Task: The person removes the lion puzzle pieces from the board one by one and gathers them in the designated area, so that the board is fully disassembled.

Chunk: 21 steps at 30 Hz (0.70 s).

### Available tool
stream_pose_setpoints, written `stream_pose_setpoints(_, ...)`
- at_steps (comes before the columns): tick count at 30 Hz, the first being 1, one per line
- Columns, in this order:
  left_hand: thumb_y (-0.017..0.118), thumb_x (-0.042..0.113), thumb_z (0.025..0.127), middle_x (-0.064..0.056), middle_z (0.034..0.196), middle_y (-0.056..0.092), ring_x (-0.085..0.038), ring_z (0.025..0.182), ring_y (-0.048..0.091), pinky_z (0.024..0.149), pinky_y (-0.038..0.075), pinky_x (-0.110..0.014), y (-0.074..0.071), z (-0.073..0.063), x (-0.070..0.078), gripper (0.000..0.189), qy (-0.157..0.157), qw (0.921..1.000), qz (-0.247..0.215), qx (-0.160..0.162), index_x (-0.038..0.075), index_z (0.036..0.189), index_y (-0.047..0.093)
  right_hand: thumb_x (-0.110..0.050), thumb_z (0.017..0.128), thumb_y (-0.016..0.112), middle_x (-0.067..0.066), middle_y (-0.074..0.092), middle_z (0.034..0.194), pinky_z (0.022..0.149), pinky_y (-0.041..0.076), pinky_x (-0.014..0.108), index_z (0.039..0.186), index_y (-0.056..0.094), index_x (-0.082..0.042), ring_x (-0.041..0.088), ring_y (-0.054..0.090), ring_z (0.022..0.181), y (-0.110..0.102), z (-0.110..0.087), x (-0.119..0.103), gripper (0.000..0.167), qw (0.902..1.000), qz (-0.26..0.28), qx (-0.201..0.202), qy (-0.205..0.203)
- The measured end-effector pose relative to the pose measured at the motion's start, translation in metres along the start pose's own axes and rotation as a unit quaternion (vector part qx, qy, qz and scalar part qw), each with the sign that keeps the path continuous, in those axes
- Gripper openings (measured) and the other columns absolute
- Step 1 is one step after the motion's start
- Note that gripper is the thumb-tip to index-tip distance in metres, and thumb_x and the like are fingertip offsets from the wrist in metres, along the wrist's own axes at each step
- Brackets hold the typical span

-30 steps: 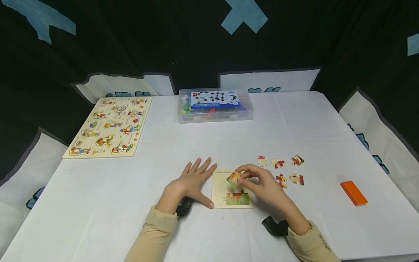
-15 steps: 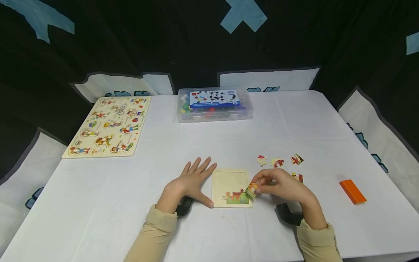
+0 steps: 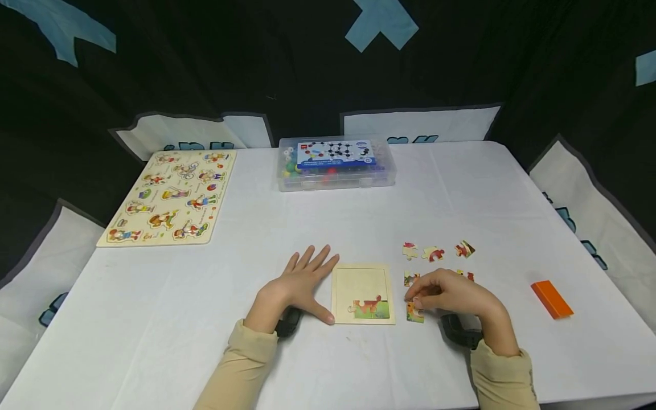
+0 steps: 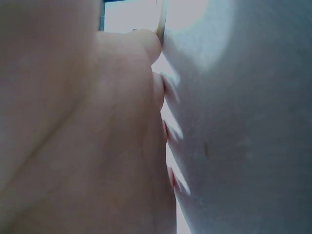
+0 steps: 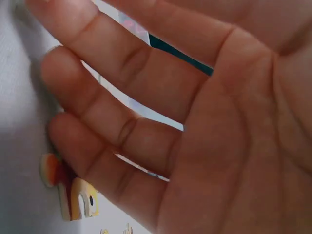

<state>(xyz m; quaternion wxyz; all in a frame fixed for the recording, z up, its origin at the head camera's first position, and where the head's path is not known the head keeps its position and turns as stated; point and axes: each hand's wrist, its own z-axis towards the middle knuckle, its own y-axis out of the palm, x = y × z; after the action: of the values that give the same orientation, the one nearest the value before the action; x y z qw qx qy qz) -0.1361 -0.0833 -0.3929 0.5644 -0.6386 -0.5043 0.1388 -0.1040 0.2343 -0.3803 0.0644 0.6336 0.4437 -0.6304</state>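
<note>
A square wooden puzzle tray (image 3: 359, 282) lies at the front middle, with joined puzzle pieces (image 3: 373, 308) of green and reddish brown in its lower right corner. My left hand (image 3: 297, 287) rests with fingers spread on the table at the tray's left, the thumb by its lower left corner. Right of the tray, my right hand (image 3: 451, 293) pinches a yellow, orange and green puzzle piece (image 3: 415, 314) at its upper edge, low at the table. Its thumb and index finger meet there, and the other fingers (image 5: 92, 92) bend loosely in the right wrist view.
Loose puzzle pieces (image 3: 433, 254) lie behind the right hand, one piece (image 3: 411, 278) close to its fingers. An orange block (image 3: 552, 300) sits at the right. At the back stand a clear plastic case (image 3: 336, 181) and, to the left, a peg puzzle board (image 3: 169, 196) with figures.
My right hand has carried the puzzle piece from over the tray rightward and down to the table beside it. The left hand has stayed in place.
</note>
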Motion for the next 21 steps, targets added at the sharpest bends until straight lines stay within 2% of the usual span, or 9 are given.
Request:
stream_pose_setpoints(8,0.078,0.058,0.054,-0.001,0.151,-0.004,-0.025,0.135,-0.01,0.106,-0.008,-0.045,0.0,0.0,0.0,0.121,0.0,1.0,-0.007,-0.002,0.021,0.147,0.011,-0.017,0.084,0.064,0.0,0.066,0.083,0.061,0.045,0.022,0.09,0.07,-0.009,0.009,0.056,0.07,0.002,0.002,-0.003,0.011,0.9992,-0.022,0.033,0.01)
stream_pose_setpoints(13,0.078,0.058,0.053,-0.001,0.151,-0.004,-0.025,0.135,-0.01,0.106,-0.008,-0.046,-0.001,0.0,0.0,0.121,-0.001,1.0,-0.005,-0.002,0.021,0.147,0.011,-0.017,0.083,0.066,0.003,0.066,0.091,0.065,0.048,0.023,0.096,0.069,-0.006,0.012,0.06,0.076,0.006,0.005,-0.006,0.017,0.9969,-0.035,0.07,0.004)
stream_pose_setpoints(17,0.078,0.059,0.053,-0.001,0.151,-0.003,-0.025,0.136,-0.01,0.107,-0.007,-0.046,0.0,0.0,-0.001,0.121,-0.002,1.0,0.0,0.001,0.021,0.147,0.011,-0.018,0.084,0.065,0.003,0.064,0.097,0.064,0.049,0.025,0.1,0.067,-0.007,0.014,0.059,0.077,0.013,0.013,-0.009,0.02,0.9945,-0.044,0.094,-0.006)
stream_pose_setpoints(21,0.078,0.059,0.053,-0.001,0.151,-0.003,-0.025,0.136,-0.009,0.107,-0.007,-0.046,0.0,0.0,0.0,0.121,-0.003,1.0,0.0,0.0,0.021,0.147,0.011,-0.019,0.086,0.063,0.002,0.063,0.102,0.069,0.049,0.027,0.105,0.066,-0.007,0.014,0.058,0.083,0.024,0.022,-0.011,0.023,0.9929,-0.056,0.1,-0.033)
